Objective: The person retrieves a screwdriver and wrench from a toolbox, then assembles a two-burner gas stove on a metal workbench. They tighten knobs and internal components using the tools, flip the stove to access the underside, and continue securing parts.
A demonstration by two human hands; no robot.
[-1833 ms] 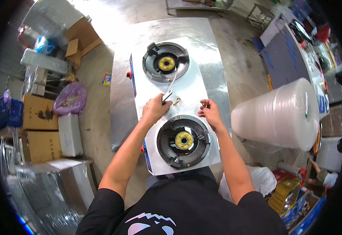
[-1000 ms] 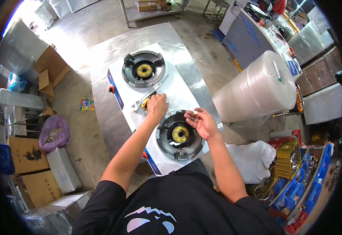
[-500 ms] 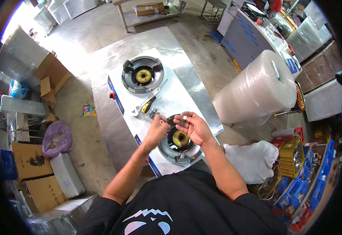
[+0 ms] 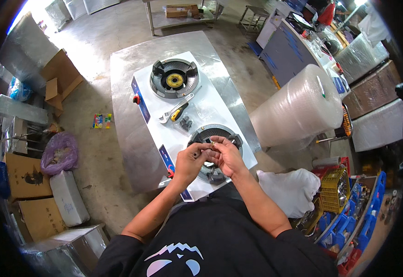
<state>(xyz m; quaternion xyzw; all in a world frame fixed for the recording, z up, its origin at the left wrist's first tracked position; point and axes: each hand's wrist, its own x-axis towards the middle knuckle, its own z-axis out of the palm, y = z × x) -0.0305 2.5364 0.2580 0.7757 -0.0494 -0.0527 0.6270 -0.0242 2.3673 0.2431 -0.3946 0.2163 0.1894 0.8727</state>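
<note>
Brass-coloured fitting [image 4: 213, 144], small and mostly hidden, is pinched between the fingertips of the right hand [image 4: 229, 159], directly above the near burner [image 4: 210, 133] of a white two-burner gas stove [image 4: 208, 92]. The left hand [image 4: 189, 162] meets it there, its fingers curled nearly closed around a small ring-ended piece [image 4: 195, 154]; exactly how its thumb and forefinger touch the fitting cannot be told. Between the burners lie an adjustable wrench [image 4: 165, 117], a tool with a yellow-and-black handle [image 4: 179, 112] just beside it, and small dark parts [image 4: 186, 123]. The far burner [image 4: 174, 81] has a brass-coloured centre. Beneath the stove is a metal-topped bench [image 4: 130, 57], and a bubble-wrap roll [image 4: 298, 108] stands to the right.
</note>
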